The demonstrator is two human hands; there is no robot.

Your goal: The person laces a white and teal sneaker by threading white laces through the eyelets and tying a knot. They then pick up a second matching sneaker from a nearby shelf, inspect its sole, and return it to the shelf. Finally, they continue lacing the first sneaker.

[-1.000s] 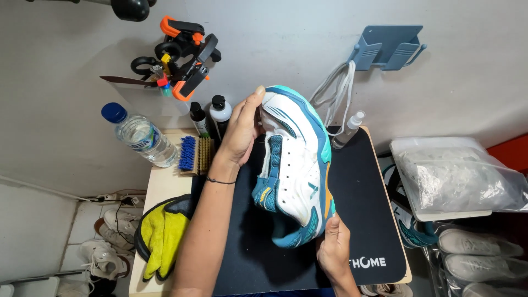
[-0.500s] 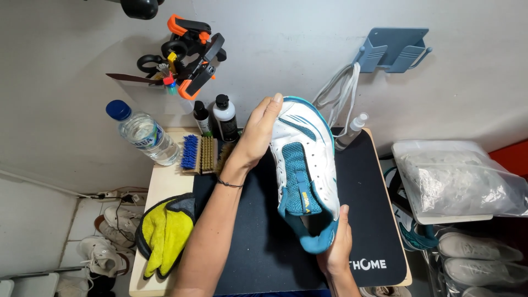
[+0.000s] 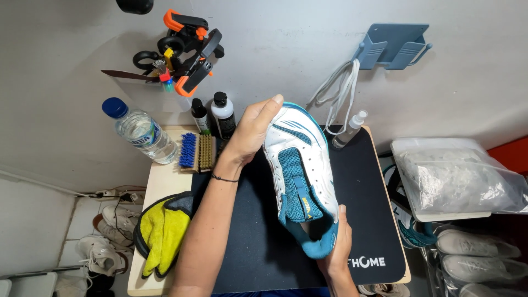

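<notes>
Both hands are on a white perforated sneaker [image 3: 300, 176] with a teal mesh tongue, held over the black mat [image 3: 368, 220]: left hand [image 3: 250, 132] wraps the toe at 12 o'clock, right hand [image 3: 336, 247] cups the heel at 6. Fuzzy yellow cloth [image 3: 162, 234] sits at 9 o'clock

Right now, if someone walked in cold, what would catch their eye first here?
First, the white and teal sneaker held up over the black mat, the left hand at its toe and the right hand under its heel. Next, the orange and black clamps hanging on the wall at upper left. Then the yellow cloth on the table's left edge.
</notes>
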